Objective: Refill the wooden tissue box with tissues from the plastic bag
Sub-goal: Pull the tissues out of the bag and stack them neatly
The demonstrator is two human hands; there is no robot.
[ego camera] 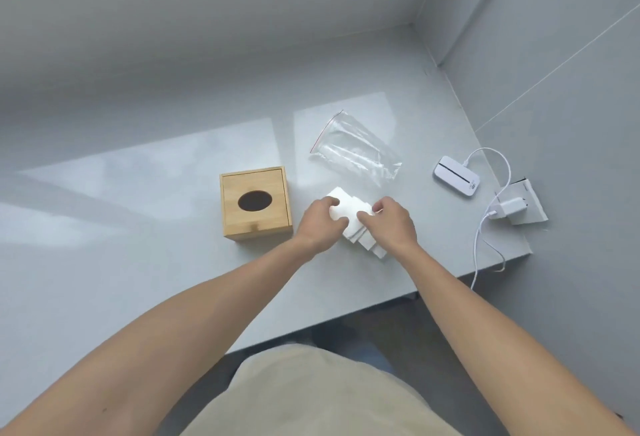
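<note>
both hands on the tissue stack [349, 215], left hand [320, 224] and right hand [389, 222] grip pinching its edges, wooden tissue box [255, 206] just left, empty zip bag [356, 149] behind on the tabletop [138, 193]

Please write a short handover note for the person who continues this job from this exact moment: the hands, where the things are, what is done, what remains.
Left hand: gripping the left side of the tissues.
Right hand: pinching their right side. The stack is fanned out, low over the table, and needs squaring.
Bag: lying behind the stack, looks empty.
Box: left of the stack, lid on, oval slot dark, no tissue showing.
Done: tissues out of the bag.
Left: open the box, put the stack in, close it, pull one tissue through the slot.
Mind the charger and its cable at the right edge.
</note>
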